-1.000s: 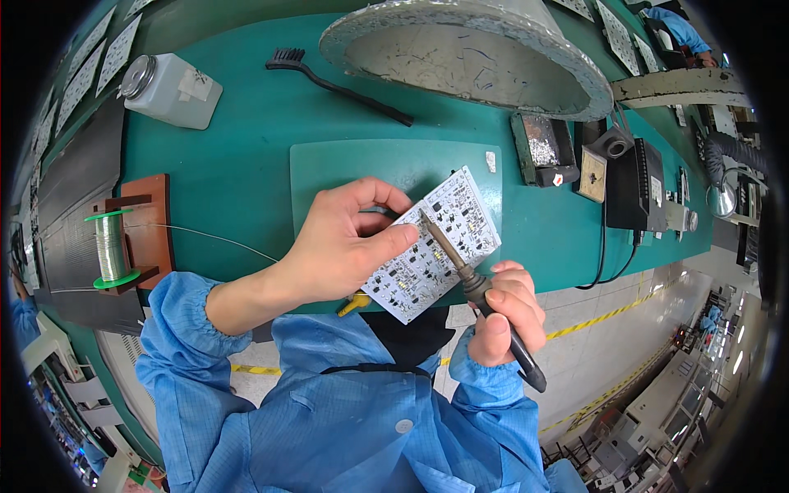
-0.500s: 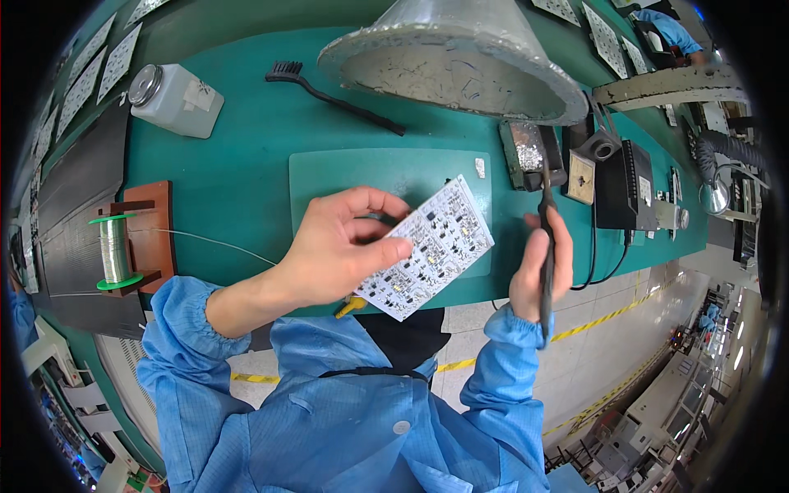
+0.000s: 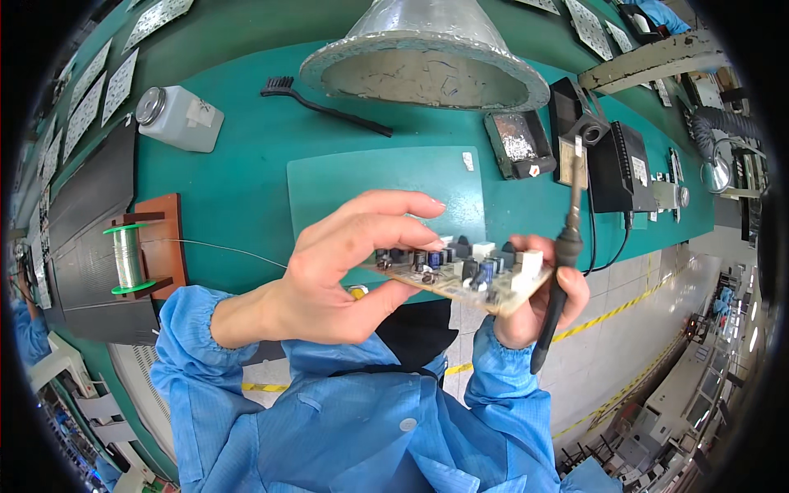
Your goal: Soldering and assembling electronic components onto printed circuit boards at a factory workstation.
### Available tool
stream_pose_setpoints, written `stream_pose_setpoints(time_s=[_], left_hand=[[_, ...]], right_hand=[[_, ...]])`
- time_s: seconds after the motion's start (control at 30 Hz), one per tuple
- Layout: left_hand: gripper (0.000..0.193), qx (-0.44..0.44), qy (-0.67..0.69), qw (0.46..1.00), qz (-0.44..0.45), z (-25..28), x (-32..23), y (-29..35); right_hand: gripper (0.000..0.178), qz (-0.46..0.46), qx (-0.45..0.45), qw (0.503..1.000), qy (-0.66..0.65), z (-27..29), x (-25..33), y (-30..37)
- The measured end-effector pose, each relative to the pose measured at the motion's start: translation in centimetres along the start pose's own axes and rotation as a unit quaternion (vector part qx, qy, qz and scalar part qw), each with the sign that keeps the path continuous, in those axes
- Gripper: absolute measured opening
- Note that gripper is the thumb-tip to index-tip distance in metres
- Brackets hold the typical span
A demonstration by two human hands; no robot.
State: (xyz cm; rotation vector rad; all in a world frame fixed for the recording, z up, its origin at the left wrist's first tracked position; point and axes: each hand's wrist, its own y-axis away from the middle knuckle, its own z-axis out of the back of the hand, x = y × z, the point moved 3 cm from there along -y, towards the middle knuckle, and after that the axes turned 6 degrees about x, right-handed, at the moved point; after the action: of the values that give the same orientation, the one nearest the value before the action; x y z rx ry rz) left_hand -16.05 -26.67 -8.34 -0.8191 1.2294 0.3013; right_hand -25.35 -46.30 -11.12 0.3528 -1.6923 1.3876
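A circuit board (image 3: 468, 278) is tilted above the mat's near edge, with its blue, black and white components showing along the top. My left hand (image 3: 333, 275) pinches its left end between thumb and fingers. At the opposite end, my right hand (image 3: 518, 327) meets the board while gripping a soldering iron (image 3: 568, 246), its tip pointing up and away. Solder wire runs from a spool (image 3: 126, 259) on a brown stand toward my left wrist, where its end is hidden. Something small and yellow (image 3: 357, 291) shows partly below the board.
A metal fume hood (image 3: 427, 70) hangs over the far side. Beneath it lie a black brush (image 3: 329, 103) and a solder tray (image 3: 519, 145). An iron holder (image 3: 579, 123) and black box (image 3: 620, 168) stand right; a white bottle (image 3: 181, 119) stands far left.
The board has been tipped from its flat soldered face to show its component side, and has moved right. My right hand has come to its right end, still holding the soldering iron.
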Motion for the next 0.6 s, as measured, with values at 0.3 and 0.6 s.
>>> stream_pose_setpoints(time_s=[0.3, 0.6], left_hand=[[0.048, -0.065, -0.113, 0.99, -0.05, -0.4, 0.5, -0.1], [0.067, -0.074, -0.166, 0.982, 0.046, 0.3, 1.1, 1.1]], right_hand=[[0.054, -0.291, -0.135, 0.869, -0.375, 1.4, 0.2, 1.5], [0.056, -0.265, -0.111, 0.886, -0.365, 1.3, 0.3, 2.2]])
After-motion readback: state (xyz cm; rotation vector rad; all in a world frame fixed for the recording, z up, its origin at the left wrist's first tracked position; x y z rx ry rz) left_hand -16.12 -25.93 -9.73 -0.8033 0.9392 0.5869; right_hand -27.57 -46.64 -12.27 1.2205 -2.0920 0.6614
